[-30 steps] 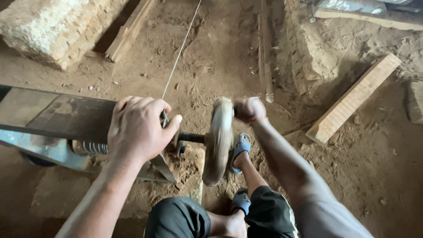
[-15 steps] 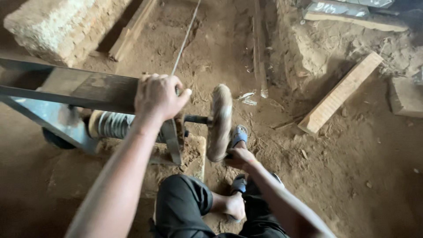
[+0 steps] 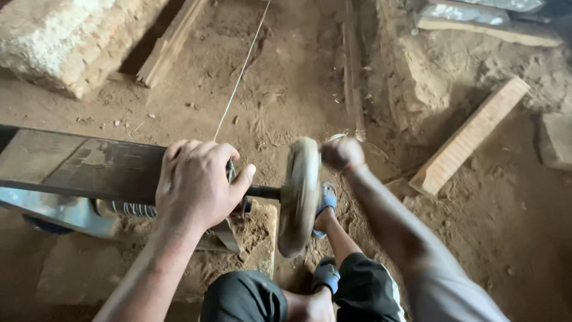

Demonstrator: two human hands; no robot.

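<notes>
While my left hand (image 3: 196, 182) clamps the dark plank (image 3: 83, 170) to steady it, my right hand (image 3: 341, 154) grips the blurred wheel (image 3: 300, 194), closed at its rim.

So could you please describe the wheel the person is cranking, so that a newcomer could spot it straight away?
Start at the dark wooden beam crossing the left side, where the left hand rests. A short dark axle runs from its end to the wheel, seen edge-on, with the right hand at its top rim. It is the only round, pale, motion-blurred disc among straight planks.
</notes>
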